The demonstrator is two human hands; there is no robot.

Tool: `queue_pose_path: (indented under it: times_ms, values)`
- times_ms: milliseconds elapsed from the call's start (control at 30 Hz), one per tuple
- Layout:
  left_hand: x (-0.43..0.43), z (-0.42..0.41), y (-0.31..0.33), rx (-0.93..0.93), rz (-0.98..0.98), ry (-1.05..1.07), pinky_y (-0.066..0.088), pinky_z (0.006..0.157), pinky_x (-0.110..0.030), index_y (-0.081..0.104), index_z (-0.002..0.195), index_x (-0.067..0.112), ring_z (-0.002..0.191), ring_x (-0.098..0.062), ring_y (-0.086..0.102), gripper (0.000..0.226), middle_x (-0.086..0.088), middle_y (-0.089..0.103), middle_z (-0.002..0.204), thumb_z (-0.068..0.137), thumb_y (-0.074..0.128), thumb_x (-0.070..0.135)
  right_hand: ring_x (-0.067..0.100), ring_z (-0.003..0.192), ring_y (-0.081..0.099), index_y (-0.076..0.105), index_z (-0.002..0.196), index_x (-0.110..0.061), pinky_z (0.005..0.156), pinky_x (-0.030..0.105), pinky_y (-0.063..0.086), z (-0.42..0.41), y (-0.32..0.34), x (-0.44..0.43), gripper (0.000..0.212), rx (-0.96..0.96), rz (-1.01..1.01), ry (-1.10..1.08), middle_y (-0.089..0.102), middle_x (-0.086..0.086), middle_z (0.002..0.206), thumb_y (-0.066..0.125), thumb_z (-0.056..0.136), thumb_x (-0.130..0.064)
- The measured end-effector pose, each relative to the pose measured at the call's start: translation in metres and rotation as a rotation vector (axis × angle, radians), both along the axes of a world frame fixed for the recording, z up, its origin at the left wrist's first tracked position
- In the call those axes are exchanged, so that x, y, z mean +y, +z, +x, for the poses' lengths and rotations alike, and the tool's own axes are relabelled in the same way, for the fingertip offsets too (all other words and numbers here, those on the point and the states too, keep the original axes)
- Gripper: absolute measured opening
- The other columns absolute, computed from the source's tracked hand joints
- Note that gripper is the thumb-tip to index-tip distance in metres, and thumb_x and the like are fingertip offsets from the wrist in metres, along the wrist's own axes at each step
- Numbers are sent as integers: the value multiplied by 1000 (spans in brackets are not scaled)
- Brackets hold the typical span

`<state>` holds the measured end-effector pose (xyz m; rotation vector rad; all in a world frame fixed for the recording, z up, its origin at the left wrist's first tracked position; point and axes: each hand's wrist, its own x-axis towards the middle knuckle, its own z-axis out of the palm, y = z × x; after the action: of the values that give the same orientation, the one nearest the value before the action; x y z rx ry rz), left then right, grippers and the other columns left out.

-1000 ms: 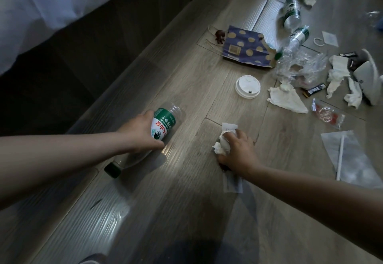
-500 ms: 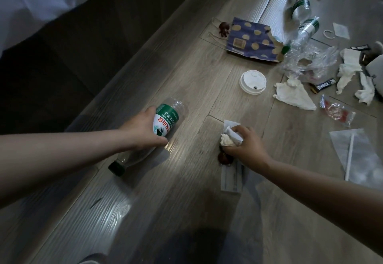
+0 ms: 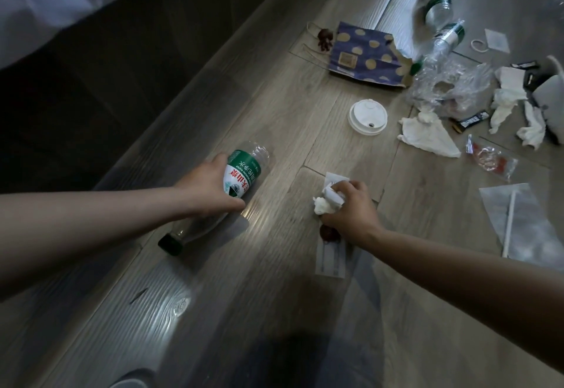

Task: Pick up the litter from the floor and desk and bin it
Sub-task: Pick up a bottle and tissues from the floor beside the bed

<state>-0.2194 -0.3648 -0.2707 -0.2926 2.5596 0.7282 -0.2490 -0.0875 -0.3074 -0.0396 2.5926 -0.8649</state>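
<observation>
- Now, head cam (the only view): L hand grips the water bottle round its label, w/ the green cap end low & pointing back at me. Same grip as a sec ago, and it has hardly moved. Can't tell if the cap touches the floor.
- R hand is curled round a white tissue wad w/ a bit of folded paper in it. A sec ago this hand was pushed down low on the floor. Now it has come up a little w/ the wad inside.
- Bc it came up, I can see a small dark brown thing just by my wrist, at the top of a thin paper strip. Those two lie on the floor, so they are not picked up yet.
- What it means, I think: two bits of litter are in my hands & both hands are full, so the bin is prob next.
- No bin I can be sure of. A pale grey thing at the far R edge may be one, can't tell.
- Lots left further off: cup lid, blue dotted bag, clear plastic bag, flat tissue, red wrapper, straw in its sleeve, far bottle, squashed bottle.
- So the job has only just started, I'd say. Desk not in view.
</observation>
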Motion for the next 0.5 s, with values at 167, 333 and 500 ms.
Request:
queue_pose_path:
  times_ms: [167,333,500]
  values:
    - [2,4,10,9,-3,3,45,61,-28,37,125,18,85,-16,55,78,0,50,105,63,79,40,17,98,51,59,112,-19,75,31,45,-7,10,6,49,-97,-114,-96,47,-1,115,82,68,-18]
    - [8,4,23,17,30,14,44,56,-25,37,127,19,82,-12,54,78,2,50,101,64,79,39,11,75,58,59,91,-27,56,24,42,-3,21,11,34,-141,-271,-193,61,-6,85,80,68,-12]
    - [19,6,30,56,64,2,48,59,-27,40,123,22,80,-10,56,73,8,51,92,63,78,39,15,72,59,60,89,-21,58,29,47,4,38,13,31,-189,-426,-286,63,2,82,79,68,-10]
